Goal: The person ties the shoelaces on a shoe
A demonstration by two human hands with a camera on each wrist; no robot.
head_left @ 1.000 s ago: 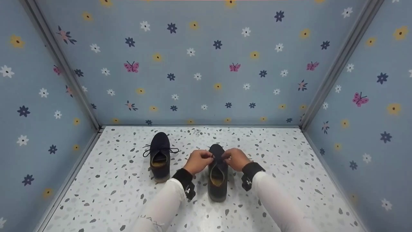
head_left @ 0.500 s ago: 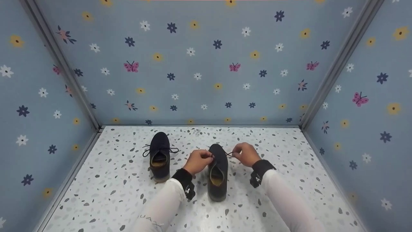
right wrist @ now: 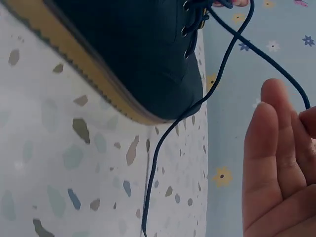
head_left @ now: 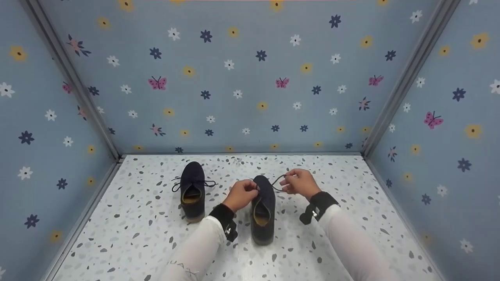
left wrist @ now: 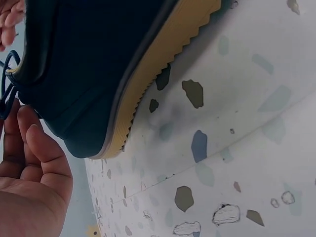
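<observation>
On the speckled floor (head_left: 129, 246) stood one dark shoe (head_left: 266, 195), toe toward the flowered wall (head_left: 242, 109). Left hand (head_left: 238, 196), angled inward at its left side, pinched the lacing; right hand (head_left: 302, 183), beside the toe, pinched a slack blue lace (right wrist: 238, 36), other fingers loosely extended. A second dark shoe (head_left: 193, 175) stood farther left.

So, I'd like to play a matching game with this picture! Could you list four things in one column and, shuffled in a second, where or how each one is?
Column one
1. Left-side shoe
2. Right-side shoe
3. Right-hand fingers
4. Back wall

Column two
A. Pinching a lace
B. Pale blue, flower-patterned
C. Standing untouched on the speckled floor
D. Between the left hand and right hand

Right pairs: 1-C, 2-D, 3-A, 4-B.
</observation>
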